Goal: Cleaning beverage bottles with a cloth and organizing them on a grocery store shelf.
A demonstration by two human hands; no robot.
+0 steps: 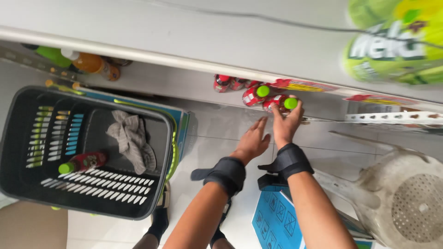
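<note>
Shelf edge overhangs bottles; floor below open.

Both forearms are bare, with no sleeves in view. The left hand and the right hand each carry a wide black fabric wrist strap, apparently fastened with a loose tab. Below, dark socks cover the feet.

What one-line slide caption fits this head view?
Right hand grips green-capped red bottle on low shelf; left hand open beside it.
</note>
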